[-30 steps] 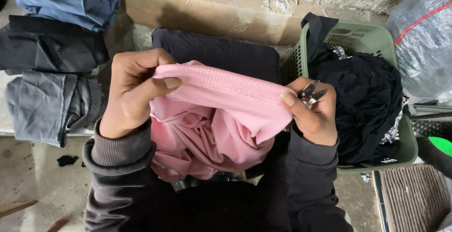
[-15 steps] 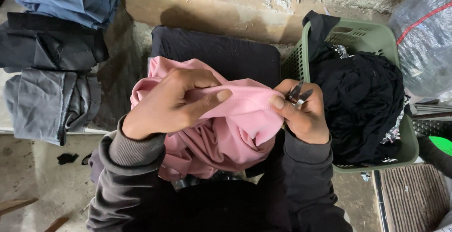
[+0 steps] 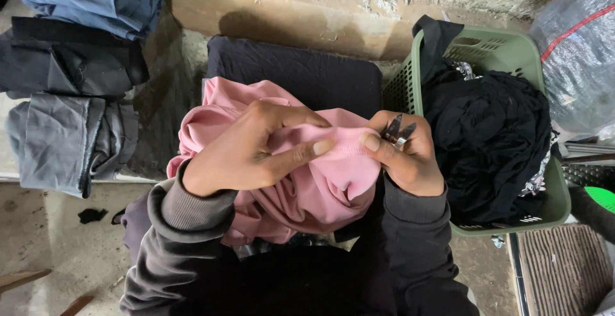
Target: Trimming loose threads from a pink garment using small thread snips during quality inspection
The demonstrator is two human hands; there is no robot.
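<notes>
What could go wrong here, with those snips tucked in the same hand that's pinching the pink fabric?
1. The right hand grips small metal snips while its thumb pinches the pink garment; the blade tips sit close to the fingers and could nick skin or cloth.
2. The left hand pinches the same fold right beside them, so a slip might catch its thumb.
3. The garment's lower folds hang bunched towards the lap and may hide a stray cut.

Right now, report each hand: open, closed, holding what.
Left hand: closed, pinching the pink garment.
Right hand: closed on the same pink garment, with small metal snips held between its fingers.
</notes>
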